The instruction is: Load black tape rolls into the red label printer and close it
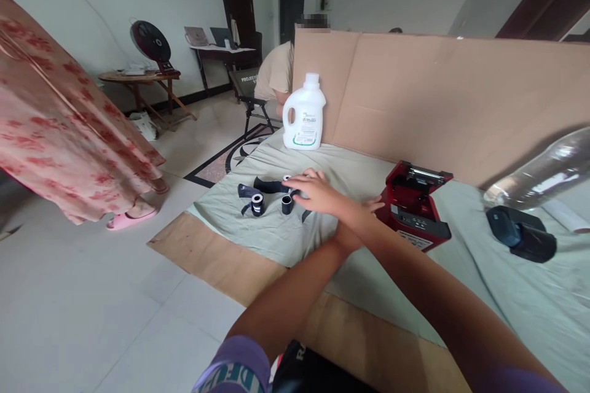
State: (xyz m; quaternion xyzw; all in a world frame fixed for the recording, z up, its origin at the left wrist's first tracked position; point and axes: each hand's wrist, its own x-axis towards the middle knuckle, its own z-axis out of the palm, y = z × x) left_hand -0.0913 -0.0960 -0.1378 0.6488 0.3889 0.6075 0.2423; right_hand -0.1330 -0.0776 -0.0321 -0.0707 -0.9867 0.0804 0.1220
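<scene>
My forearms cross. My right hand (pixel 319 194) is over the small rolls at the left, its fingers closed round a black roll that they mostly hide; a dark strip hangs below. Close by stand a black roll with a white core (pixel 257 204) and another black roll (pixel 286 204). Behind them lies a dark unrolled strip (pixel 270 185), with a further white-cored roll (pixel 286 178) partly behind my fingers. My left hand (pixel 374 204), partly hidden by my right arm, rests with fingers apart against the left side of a red machine (pixel 417 212), whose lid is raised.
A white jug (pixel 305 113) stands at the back of the green cloth (pixel 258 233), before a cardboard panel (pixel 415 92). Right of the machine are a black device (pixel 520 233) and a clear plastic-wrapped object (pixel 544 172). One person (pixel 276 70) sits behind; another in pink (pixel 69 116) stands left.
</scene>
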